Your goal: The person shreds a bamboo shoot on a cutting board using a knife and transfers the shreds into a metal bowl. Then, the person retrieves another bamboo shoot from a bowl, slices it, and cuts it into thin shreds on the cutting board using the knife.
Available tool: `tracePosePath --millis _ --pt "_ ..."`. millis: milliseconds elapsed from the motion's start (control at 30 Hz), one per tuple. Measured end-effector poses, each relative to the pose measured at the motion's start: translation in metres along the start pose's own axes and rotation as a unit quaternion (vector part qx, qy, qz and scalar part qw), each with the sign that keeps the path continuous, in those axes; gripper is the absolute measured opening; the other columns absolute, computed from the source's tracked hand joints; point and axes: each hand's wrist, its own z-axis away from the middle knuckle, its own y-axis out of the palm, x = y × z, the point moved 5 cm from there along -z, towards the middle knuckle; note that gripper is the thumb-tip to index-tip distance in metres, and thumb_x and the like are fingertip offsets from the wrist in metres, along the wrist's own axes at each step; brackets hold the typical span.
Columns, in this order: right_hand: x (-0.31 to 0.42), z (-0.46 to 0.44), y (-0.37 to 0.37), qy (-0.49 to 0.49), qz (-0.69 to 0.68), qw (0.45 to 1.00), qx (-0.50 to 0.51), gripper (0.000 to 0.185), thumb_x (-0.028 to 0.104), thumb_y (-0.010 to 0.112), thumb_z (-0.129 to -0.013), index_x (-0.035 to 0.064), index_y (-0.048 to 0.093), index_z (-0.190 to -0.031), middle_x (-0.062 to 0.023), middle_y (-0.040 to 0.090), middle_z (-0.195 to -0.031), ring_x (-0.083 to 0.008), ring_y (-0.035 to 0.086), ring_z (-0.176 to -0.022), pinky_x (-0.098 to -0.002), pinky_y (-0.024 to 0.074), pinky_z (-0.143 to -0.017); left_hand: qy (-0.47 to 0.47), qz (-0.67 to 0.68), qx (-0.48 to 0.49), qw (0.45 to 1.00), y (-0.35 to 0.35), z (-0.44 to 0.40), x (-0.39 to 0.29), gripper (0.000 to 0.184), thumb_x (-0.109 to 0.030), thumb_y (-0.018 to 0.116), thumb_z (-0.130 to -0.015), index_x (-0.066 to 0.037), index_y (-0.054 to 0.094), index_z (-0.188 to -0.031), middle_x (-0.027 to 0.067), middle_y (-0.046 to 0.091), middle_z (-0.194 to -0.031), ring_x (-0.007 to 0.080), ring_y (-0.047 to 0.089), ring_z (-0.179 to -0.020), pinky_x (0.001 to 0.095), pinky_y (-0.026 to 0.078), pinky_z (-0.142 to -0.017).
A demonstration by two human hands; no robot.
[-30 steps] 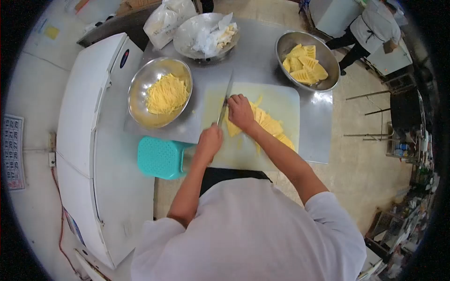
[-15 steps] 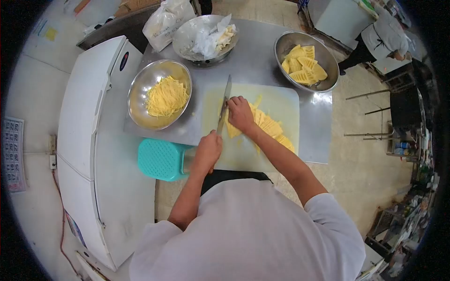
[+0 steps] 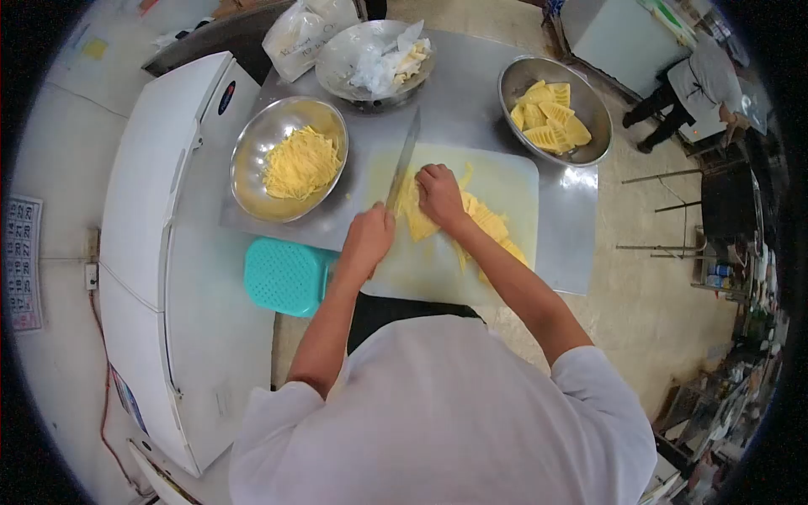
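Observation:
A long kitchen knife [image 3: 405, 160] is in my left hand [image 3: 369, 240], its fingers closed round the handle. The blade points away from me over the left part of the pale cutting board [image 3: 505, 177]. My right hand [image 3: 440, 195] is curled down on sliced yellow bamboo shoot [image 3: 418, 220], just right of the blade, with a narrow gap between. More sliced bamboo shoot [image 3: 486, 223] lies fanned out under and beside my right wrist. Fine yellow shreds [image 3: 301, 164] are heaped in a steel bowl [image 3: 248, 189] at the left. Larger ridged bamboo shoot pieces [image 3: 551, 118] fill part of another steel bowl [image 3: 596, 97] at the right.
A third bowl [image 3: 332, 71] with plastic and yellow scraps stands at the back, beside a white plastic bag [image 3: 299, 42]. A turquoise stool [image 3: 284, 276] is left of the steel table [image 3: 568, 261]. A white refrigerator [image 3: 160, 194] borders the left. A co-worker [image 3: 705, 80] stands far right.
The knife has moved forward and slightly away from my right fingers, with my left hand going forward. My right hand has shifted slightly right. The co-worker has changed stance.

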Motion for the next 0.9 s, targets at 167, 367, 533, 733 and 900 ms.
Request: tracePosePath --millis 167,367,533,733,900 --pt "0.003 0.004 -0.003 -0.008 0.011 1.0 -0.007 0.019 0.003 0.064 -0.078 0.0038 0.067 -0.096 -0.0121 0.063 -0.095 -0.0325 0.057 -0.096 -0.044 0.0464 -0.084 0.002 -0.035 -0.012 0.999 0.045 0.0 0.035 0.035 -0.026 0.047 -0.103 0.006 0.058 -0.096 0.0322 0.064 -0.079 0.0513 0.065 -0.081 0.0578 0.052 -0.075" --pt "0.003 -0.003 0.001 -0.022 0.041 0.999 0.006 0.017 0.005 0.063 -0.08 0.0039 0.065 -0.097 -0.0118 0.062 -0.096 -0.0322 0.056 -0.095 -0.0439 0.0461 -0.082 0.02 -0.045 0.003 0.999 0.015 0.036 0.005 0.033 -0.024 0.048 -0.103 0.007 0.059 -0.095 0.0329 0.065 -0.081 0.0522 0.065 -0.083 0.0592 0.051 -0.076" --pt "0.002 0.002 0.001 -0.036 0.037 0.999 -0.002 0.017 0.005 0.064 -0.08 0.0041 0.064 -0.096 -0.0131 0.062 -0.096 -0.0331 0.056 -0.096 -0.0444 0.0462 -0.083 0.008 -0.059 0.017 0.998 0.022 0.023 0.005 0.033 -0.024 0.05 -0.101 0.007 0.059 -0.094 0.0337 0.065 -0.084 0.0527 0.065 -0.086 0.0594 0.05 -0.08" --pt "0.004 0.008 0.005 -0.028 0.034 0.999 -0.009 0.022 0.005 0.066 -0.076 0.0038 0.064 -0.098 -0.0123 0.061 -0.095 -0.0338 0.056 -0.096 -0.0453 0.0466 -0.082 -0.009 -0.042 0.013 0.999 0.037 0.014 0.011 0.034 -0.025 0.05 -0.101 0.008 0.059 -0.095 0.0349 0.065 -0.087 0.0539 0.064 -0.087 0.0601 0.05 -0.08" --pt "0.002 0.003 0.004 -0.049 0.031 0.998 -0.03 0.019 0.005 0.066 -0.075 0.003 0.063 -0.094 -0.0122 0.061 -0.093 -0.0337 0.057 -0.094 -0.0448 0.0465 -0.081 -0.017 -0.056 0.03 0.998 0.021 0.029 -0.002 0.036 -0.027 0.049 -0.101 0.007 0.059 -0.097 0.0364 0.065 -0.09 0.0543 0.064 -0.089 0.0609 0.05 -0.081"
